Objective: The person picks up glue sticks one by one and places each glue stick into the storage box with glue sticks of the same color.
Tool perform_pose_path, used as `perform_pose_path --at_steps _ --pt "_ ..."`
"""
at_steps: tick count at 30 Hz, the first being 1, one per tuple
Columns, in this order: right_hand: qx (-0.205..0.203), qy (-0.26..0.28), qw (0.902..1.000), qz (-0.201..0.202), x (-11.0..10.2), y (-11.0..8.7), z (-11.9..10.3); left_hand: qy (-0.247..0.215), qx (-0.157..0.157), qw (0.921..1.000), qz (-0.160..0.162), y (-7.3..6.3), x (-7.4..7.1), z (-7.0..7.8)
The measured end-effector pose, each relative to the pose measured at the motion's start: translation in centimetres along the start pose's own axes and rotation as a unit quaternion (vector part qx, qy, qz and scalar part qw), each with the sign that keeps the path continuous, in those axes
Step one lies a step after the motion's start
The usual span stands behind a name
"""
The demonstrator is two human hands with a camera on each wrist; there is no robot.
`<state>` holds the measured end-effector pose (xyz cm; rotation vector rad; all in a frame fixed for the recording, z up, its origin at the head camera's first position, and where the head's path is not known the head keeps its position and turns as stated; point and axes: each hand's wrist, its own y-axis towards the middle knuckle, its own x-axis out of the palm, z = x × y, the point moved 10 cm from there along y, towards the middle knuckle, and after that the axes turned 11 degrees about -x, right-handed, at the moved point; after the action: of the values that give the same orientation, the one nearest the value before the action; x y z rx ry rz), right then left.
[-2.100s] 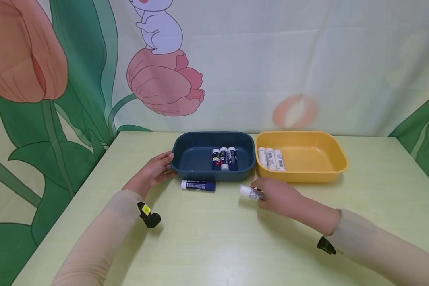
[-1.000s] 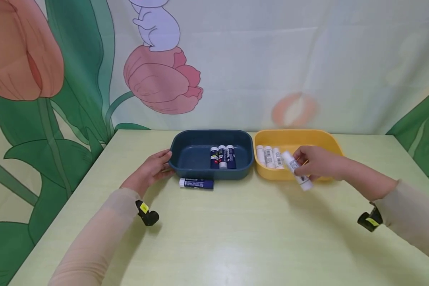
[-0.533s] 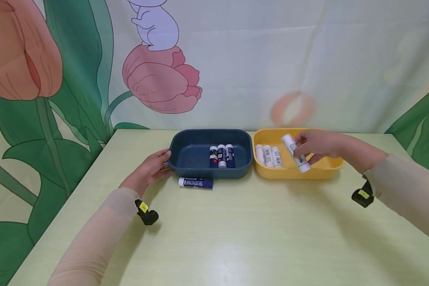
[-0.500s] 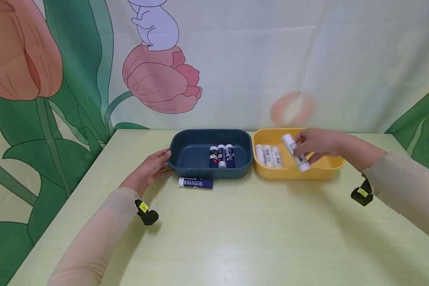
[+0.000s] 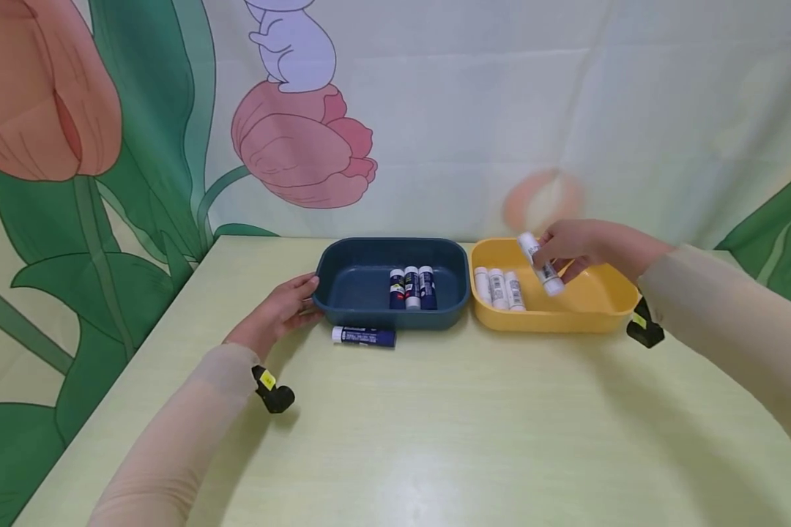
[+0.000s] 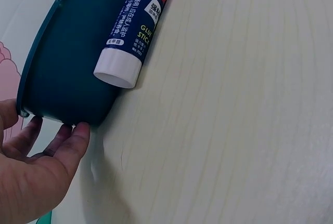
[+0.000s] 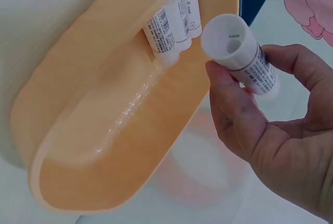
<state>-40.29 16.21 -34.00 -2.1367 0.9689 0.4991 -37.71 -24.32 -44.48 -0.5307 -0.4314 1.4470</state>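
Note:
My right hand [image 5: 570, 249] pinches a white glue stick [image 5: 540, 265] between thumb and fingers, tilted, above the yellow tray [image 5: 567, 322]. The right wrist view shows the stick's hollow end [image 7: 229, 39] facing the camera. Inside that tray, at its left end, 3 white glue sticks [image 5: 499, 289] lie side by side. With thumb at the rim and fingertips against the end wall, my left hand [image 5: 278, 311] holds the dark blue tray [image 5: 349, 318]. In it lie 3 blue glue sticks [image 5: 411, 288]. Another blue glue stick [image 5: 364, 337] with a white cap lies in front.
Both trays stand nearly end to end near the back of the pale wooden table [image 5: 402, 424]. Behind rises a cloth backdrop [image 5: 448, 132] printed with tulips and a rabbit. Each wrist carries a small black camera [image 5: 275, 394].
My right hand first picked the white glue stick off the table, then carried it right and up over the yellow tray. My left hand has stayed at the blue tray.

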Motion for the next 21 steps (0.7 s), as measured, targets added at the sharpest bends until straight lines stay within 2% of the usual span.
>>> perform_pose_path --at_steps 5,11,16,21 --pt "0.011 0.003 0.9998 0.015 -0.2 1.3 0.5 -0.002 0.0 1.0 0.0 0.1 0.1 -0.1" --pt "0.04 0.019 0.9989 0.014 0.9 2.7 2.4 0.0 -0.004 1.0 -0.001 0.2 0.1 -0.3" --pt "0.051 0.034 0.9977 0.029 1.4 3.4 3.5 -0.004 0.0 1.0 -0.004 0.2 0.2 -0.2" --pt "0.067 0.04 0.9967 0.022 1.9 3.8 4.6 -0.003 0.002 1.0 -0.007 0.1 0.1 -0.1"
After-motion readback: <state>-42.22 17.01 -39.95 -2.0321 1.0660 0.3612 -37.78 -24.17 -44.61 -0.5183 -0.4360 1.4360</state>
